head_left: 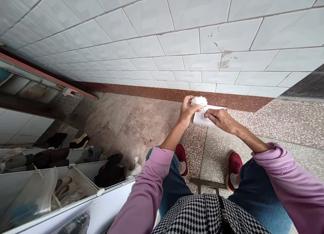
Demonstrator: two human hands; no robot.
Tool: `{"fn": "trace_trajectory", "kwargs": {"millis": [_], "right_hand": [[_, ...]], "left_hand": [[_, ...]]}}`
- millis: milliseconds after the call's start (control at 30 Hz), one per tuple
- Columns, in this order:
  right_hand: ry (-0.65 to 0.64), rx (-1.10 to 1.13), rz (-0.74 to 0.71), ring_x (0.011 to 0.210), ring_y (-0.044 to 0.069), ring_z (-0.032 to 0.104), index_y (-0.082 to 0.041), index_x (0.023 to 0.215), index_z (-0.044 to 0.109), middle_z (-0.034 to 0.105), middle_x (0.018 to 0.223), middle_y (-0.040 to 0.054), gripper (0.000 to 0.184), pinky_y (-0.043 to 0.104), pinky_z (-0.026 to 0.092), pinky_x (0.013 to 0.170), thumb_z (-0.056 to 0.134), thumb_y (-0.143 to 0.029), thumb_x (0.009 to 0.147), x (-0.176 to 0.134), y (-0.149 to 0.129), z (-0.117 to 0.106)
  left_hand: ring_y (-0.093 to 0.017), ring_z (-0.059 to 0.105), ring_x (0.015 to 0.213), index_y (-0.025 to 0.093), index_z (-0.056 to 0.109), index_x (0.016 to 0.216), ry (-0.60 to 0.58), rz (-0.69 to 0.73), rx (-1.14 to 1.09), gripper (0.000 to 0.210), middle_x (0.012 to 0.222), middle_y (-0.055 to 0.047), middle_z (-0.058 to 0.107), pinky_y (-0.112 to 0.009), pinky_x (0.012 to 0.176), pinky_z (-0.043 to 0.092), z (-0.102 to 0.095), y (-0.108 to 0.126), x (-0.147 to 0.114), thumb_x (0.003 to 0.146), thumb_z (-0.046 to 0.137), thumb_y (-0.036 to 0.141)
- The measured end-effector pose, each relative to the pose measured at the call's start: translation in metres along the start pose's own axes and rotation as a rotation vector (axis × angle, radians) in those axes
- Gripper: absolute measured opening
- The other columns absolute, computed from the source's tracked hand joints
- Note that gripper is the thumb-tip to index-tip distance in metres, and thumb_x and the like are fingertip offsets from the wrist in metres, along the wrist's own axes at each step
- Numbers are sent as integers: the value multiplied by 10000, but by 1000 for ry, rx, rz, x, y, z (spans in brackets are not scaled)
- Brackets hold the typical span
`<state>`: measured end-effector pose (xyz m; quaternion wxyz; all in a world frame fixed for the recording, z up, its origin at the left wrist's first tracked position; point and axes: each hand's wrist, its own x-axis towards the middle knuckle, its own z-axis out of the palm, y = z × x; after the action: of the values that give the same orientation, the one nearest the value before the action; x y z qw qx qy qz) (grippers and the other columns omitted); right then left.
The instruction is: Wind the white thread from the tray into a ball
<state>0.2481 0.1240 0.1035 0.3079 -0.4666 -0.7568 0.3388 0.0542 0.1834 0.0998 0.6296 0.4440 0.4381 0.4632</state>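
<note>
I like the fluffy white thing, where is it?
In the head view, the fluffy white thing sits just right of centre, pinched by the left hand, above the white flat piece under the right hand.

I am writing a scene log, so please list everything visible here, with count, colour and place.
white fluffy brush-like tuft: 1, white, in the left hand's fingers above the board
flat white rectangular board: 1, white, under both hands
white glazed wall tiles: many, white, wall ahead
reddish-brown skirting strip: 1, at the wall base
speckled terrazzo floor: 1, grey-pink, right and centre
white open shoe rack: 1, lower left, holding dark and pale shoes
red fabric shoes: 2, on the feet
left hand: 1, pinching the tuft
right hand: 1, resting on the board
</note>
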Motion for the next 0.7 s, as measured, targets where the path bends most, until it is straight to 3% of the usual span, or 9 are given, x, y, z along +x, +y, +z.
{"fn": "trace_trajectory", "kwargs": {"millis": [67,133,267,333,400,500,700], "right_hand": [[26,43,-25,623,163,512,-202,839,664,601,703,20,428,328,372,655,501,-505,1094,-1,-8,-8],[100,74,-33,619,159,499,-205,837,668,566,680,4,495,326,376,649,504,-594,1096,-1,-13,-19],[251,86,-8,601,148,436,-218,793,645,504,645,-18,589,322,362,624,549,-742,1046,0,-10,-39],[283,87,15,600,147,413,-222,768,620,488,635,-21,622,317,348,607,561,-789,1017,0,-3,-44],[276,92,31,597,147,408,-222,763,616,484,633,-20,641,312,341,595,550,-812,1006,0,5,-43],[220,102,36,598,150,448,-221,742,588,517,648,-7,635,309,357,593,513,-785,1025,2,15,-32],[51,22,41,647,188,563,-214,834,644,654,716,49,384,330,409,653,499,-493,1056,0,18,-3]], "left_hand": [[-157,652,884,243,559,1116,1,55,122,622,1066,-17,669,-252,710,535,-2,-1,-1,583,873,297],[-159,637,868,232,582,1094,-73,81,214,581,1055,-24,668,-256,708,511,-1,-1,-2,586,858,288],[-139,595,768,215,640,1051,-359,-10,287,483,925,3,660,-264,695,464,4,-2,-9,605,819,255],[-136,587,736,223,654,1075,-501,-84,235,504,855,20,644,-266,687,464,7,-1,-13,610,844,261],[-136,596,740,233,660,1099,-572,-118,132,532,835,24,639,-266,692,486,9,2,-15,617,883,267],[-141,631,789,239,647,1098,-519,-111,-41,581,909,10,660,-269,703,539,10,8,-14,596,936,278],[-155,670,869,244,589,1075,-246,-86,-171,679,990,12,696,-284,744,598,9,12,-9,524,982,294]]}}
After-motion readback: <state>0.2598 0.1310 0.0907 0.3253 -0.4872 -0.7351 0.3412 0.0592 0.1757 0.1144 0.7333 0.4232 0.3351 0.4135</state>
